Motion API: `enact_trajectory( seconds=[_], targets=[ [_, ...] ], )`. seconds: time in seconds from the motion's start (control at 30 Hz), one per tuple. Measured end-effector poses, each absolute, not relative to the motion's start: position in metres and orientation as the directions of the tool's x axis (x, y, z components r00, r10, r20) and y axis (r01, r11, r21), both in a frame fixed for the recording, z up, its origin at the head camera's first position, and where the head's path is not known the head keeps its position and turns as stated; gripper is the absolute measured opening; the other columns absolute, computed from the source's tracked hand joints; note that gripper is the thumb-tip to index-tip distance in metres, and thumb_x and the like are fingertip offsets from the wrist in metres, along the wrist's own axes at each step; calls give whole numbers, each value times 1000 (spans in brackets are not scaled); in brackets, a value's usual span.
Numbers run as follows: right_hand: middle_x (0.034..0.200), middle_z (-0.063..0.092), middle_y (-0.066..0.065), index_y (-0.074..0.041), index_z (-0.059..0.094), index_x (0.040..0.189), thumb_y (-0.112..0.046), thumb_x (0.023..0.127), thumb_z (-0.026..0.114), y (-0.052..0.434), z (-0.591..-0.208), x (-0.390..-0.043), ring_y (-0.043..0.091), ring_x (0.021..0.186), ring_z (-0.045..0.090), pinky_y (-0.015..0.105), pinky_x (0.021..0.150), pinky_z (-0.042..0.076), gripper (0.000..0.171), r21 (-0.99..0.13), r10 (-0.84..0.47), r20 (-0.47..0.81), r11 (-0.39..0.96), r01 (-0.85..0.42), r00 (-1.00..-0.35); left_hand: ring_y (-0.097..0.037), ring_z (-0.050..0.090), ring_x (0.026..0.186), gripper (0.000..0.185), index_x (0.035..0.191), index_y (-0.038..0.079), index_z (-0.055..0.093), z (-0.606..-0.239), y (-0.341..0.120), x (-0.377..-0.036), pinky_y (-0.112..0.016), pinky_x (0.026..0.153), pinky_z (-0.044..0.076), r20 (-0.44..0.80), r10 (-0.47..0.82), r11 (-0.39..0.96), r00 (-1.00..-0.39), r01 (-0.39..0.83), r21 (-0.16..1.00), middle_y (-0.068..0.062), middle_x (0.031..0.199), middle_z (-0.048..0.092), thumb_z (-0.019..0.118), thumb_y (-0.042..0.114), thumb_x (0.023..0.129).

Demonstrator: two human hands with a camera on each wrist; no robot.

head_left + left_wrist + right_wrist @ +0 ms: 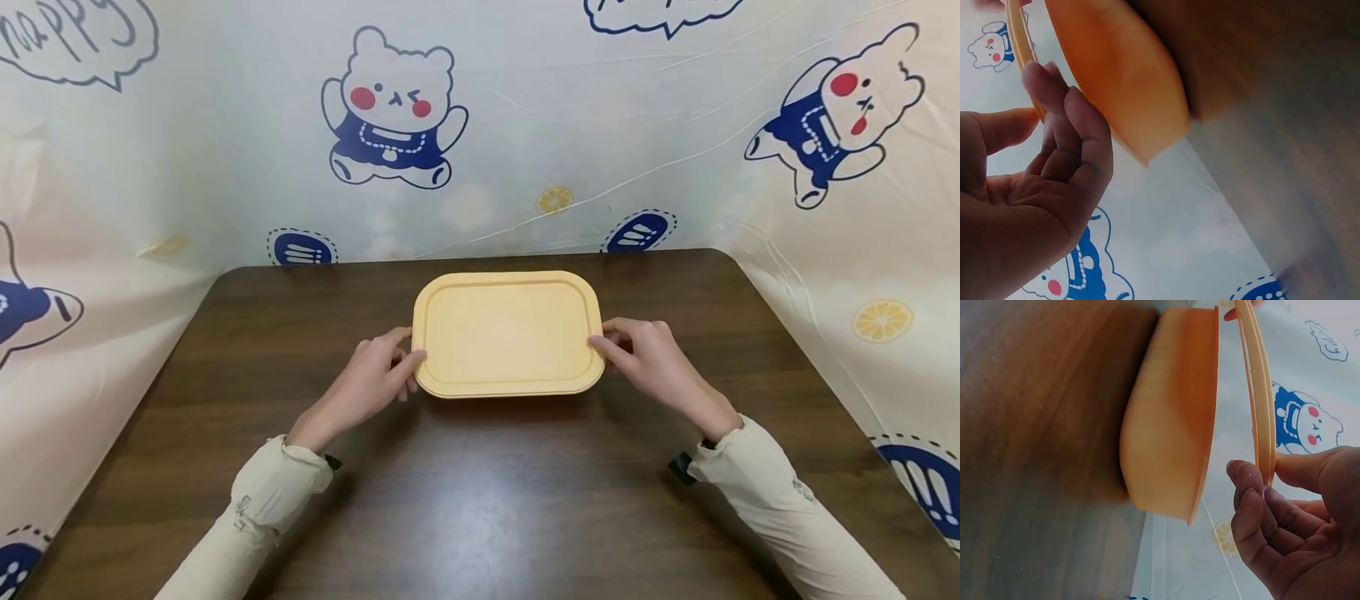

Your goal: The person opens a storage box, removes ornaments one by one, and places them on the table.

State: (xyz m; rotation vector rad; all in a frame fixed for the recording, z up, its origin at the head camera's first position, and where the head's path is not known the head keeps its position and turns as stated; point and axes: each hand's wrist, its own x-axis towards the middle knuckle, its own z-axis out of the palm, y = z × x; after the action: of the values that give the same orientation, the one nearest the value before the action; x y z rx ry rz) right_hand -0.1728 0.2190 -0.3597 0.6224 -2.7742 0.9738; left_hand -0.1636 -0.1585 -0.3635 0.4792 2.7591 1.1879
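At the centre of the head frame a yellow lidded box (507,333) sits on the dark wooden table (480,483); the left hand (372,382) pinches its lid's left rim, thumb above, fingers curled beneath; the right hand (654,359) pinches the right rim likewise.

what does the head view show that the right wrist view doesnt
Only the head view shows both hands, left hand and right hand, on opposite short edges of the yellow lid, with the whole table. Only the right wrist view shows the lid apart from the container beneath it. Both show the right hand pinching the lid's edge.
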Motion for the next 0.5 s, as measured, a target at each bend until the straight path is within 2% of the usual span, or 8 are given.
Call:
enact_trajectory(
  seconds=[0.3, 0.5],
  targets=[
    [68, 68, -3, -4, 71, 99, -21, 96, 69, 224, -368, -150, 9, 58, 60, 24, 52, 48, 17, -567, -386, 270, 677, -469, -882, -16, 62, 55, 46, 141, -4, 45, -372, -164, -144, -28, 53, 51, 16, 367, 612, -930, 255, 749, -8, 71, 70, 57, 17, 102],
    [69, 68, -2, -2, 70, 102, -17, 93, 72, 227, -378, -141, 9, 58, 60, 24, 53, 50, 17, -581, -410, 227, 671, -460, -884, -20, 64, 56, 61, 152, 0, 30, -379, -169, -132, -28, 68, 52, 13, 374, 586, -927, 248, 771, -6, 71, 70, 60, 17, 101]
  ],
)
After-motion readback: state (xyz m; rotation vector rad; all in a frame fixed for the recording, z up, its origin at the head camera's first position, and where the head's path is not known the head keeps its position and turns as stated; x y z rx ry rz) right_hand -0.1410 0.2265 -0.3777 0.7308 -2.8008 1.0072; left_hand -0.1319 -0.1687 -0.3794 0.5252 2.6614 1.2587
